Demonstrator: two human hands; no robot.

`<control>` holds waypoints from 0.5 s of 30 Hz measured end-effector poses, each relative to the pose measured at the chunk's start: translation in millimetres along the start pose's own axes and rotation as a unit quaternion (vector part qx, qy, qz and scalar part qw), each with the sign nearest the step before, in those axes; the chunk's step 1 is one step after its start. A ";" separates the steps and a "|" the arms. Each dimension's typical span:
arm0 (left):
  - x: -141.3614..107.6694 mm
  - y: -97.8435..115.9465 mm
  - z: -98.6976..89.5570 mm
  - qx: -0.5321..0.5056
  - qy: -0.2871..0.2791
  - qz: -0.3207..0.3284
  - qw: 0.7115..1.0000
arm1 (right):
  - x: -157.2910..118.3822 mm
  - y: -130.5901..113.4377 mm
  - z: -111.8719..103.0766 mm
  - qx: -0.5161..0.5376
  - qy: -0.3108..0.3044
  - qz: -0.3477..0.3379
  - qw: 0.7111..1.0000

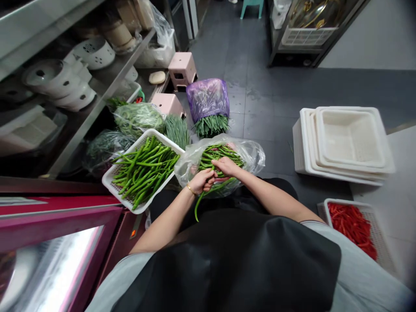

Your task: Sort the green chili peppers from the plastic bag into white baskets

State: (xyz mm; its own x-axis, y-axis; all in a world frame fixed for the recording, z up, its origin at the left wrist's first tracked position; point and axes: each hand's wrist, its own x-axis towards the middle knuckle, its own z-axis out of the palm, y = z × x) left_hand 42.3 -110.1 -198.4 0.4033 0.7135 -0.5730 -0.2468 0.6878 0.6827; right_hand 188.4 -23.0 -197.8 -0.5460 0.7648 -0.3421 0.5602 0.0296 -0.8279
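Note:
Both hands meet over a clear plastic bag [255,151] of long green chili peppers [217,151] in my lap. My left hand [202,181], with a gold bracelet at its wrist, is closed around a green chili pepper [197,206]; its curved end hangs down below the fingers. My right hand [226,166] is closed too, with thumb and fingertips pinching at the pepper's upper end, close to the left fingers. Just left of the bag, a white basket [109,182] holds many more green chili peppers [146,169], tilted toward me.
Leafy greens in bags [139,117] and a purple-wrapped bundle [208,97] lie ahead, beside pink stools [167,104]. Stacked white baskets [349,134] and a basket of red chili peppers [352,229] stand right. Metal shelving [107,93] and a red-framed cabinet [65,221] line the left.

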 end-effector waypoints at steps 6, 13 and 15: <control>3.9 12.2 -4.8 -0.024 -0.056 -0.021 0.998 | 1.8 6.4 -10.4 0.053 -0.088 0.050 0.993; 18.8 12.5 -11.7 -0.043 0.005 -0.058 0.997 | 28.8 20.4 -24.7 -0.377 0.062 0.011 0.924; 29.2 17.1 -19.7 0.005 0.118 -0.028 0.993 | 46.0 20.8 -19.1 -0.419 0.054 0.034 0.906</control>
State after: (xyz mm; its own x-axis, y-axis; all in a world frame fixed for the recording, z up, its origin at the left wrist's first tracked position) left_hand 32.5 -74.9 -212.4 0.1983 0.6863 -0.6998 -0.2199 0.7269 0.6506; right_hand 186.9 25.1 -222.3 -0.4542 0.8401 -0.2964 0.8908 0.4244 -0.1623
